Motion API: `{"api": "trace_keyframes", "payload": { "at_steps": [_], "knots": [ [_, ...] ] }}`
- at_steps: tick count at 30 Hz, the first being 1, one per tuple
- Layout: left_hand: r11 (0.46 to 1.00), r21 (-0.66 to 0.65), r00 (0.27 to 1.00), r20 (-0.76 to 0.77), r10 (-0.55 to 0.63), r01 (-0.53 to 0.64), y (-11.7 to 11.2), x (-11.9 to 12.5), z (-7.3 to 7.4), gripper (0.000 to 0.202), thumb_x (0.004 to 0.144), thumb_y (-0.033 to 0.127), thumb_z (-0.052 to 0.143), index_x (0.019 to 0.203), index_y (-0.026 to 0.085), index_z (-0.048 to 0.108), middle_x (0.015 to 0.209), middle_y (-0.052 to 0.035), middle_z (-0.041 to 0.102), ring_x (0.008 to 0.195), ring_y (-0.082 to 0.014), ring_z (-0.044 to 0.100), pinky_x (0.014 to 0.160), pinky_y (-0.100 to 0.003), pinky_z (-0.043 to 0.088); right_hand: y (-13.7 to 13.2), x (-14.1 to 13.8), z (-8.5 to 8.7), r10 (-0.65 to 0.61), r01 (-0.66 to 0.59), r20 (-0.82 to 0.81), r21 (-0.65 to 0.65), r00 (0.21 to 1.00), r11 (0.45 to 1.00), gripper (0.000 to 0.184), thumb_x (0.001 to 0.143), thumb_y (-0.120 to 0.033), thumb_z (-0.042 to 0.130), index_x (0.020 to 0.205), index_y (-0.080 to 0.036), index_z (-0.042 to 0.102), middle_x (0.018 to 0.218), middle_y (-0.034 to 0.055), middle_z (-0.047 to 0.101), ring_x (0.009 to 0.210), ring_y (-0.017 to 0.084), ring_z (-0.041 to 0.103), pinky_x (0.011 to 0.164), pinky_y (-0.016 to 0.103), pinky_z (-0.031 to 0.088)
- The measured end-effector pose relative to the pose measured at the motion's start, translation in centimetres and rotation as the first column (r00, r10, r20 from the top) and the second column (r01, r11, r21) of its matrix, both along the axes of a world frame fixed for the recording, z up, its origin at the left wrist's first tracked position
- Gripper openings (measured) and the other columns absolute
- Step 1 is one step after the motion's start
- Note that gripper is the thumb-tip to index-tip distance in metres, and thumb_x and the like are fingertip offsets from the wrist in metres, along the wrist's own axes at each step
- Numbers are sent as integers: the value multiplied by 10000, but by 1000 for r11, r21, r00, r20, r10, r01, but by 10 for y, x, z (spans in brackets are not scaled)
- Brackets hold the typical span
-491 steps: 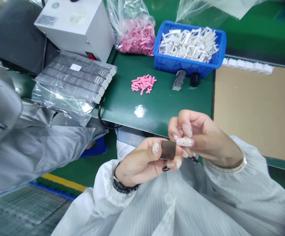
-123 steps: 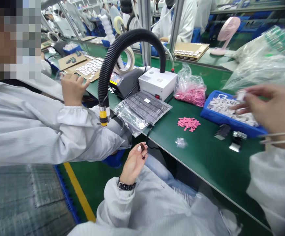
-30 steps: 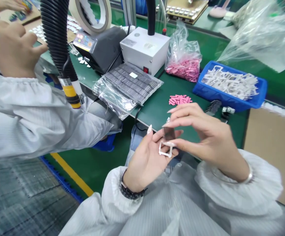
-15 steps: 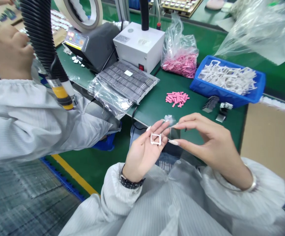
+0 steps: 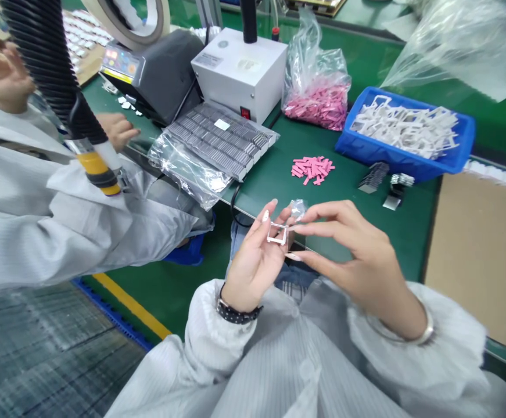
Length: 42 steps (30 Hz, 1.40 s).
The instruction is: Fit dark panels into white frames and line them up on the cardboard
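Note:
A small white plastic frame point(image 5: 276, 241) is held at its edges between the thumb and fingers of my left hand point(image 5: 253, 270), over the palm. My right hand point(image 5: 359, 249) is closed in a pinch beside it, thumb below and fingertips above. Between those fingertips is a thin, flat plate seen nearly edge-on and mostly hidden, right up against the frame's right side. Past my fingertips lies a small clear plastic scrap point(image 5: 298, 208). Farther back on the bench are loose pink strips point(image 5: 312, 169), a stack of thin metal plates point(image 5: 373, 177) and a second small stack point(image 5: 395, 191).
A blue bin point(image 5: 409, 161) of white frames stands at the back right, next to a bag of pink strips point(image 5: 318, 104). Wrapped metal plates point(image 5: 222, 139) lie before a white box point(image 5: 239, 67). At left, a black hose point(image 5: 46, 64) hangs before a co-worker's sleeve point(image 5: 13, 197).
My right hand has moved left, bringing the thin plate against the white frame. My left fingers have curled from a flat palm to grip the frame. The co-worker's hands have shifted.

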<state>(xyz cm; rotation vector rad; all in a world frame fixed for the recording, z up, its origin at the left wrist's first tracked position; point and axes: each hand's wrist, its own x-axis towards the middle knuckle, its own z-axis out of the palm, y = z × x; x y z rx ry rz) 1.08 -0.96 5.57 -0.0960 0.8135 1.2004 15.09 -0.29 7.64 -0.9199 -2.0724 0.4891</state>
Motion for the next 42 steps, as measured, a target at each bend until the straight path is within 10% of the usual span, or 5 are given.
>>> {"api": "trace_keyframes", "payload": {
  "at_steps": [6, 11, 42],
  "knots": [
    [988, 52, 980, 132, -152, 146, -2, -6, -5, 369, 982, 267, 368, 843, 99, 665, 769, -43, 648, 668, -87, 607, 632, -205, 494, 21, 13, 6, 240, -236, 162, -45, 957, 971, 149, 847, -142, 635, 982, -203, 648, 1011, 86, 633, 971, 216, 573, 810, 392, 521],
    [935, 182, 940, 100, -326, 305, -11, -20, -9, 282, 893, 73, 407, 1027, 15, 648, 1009, -153, 674, 1008, -203, 643, 938, -308, 474, 23, 17, 6, 239, -230, 182, -72, 954, 971, 156, 853, -141, 625, 995, -200, 654, 971, 74, 627, 921, 199, 581, 765, 351, 523],
    [884, 340, 938, 9, -345, 322, -18, -12, -21, 329, 778, 207, 720, 1100, 152, 678, 1031, -82, 707, 979, -142, 651, 828, -208, 513, 11, 20, 18, 100, -75, 142, -169, 985, 983, 161, 802, -154, 690, 957, -196, 687, 856, 35, 629, 768, 151, 594, 654, 271, 501]
  ]
}}
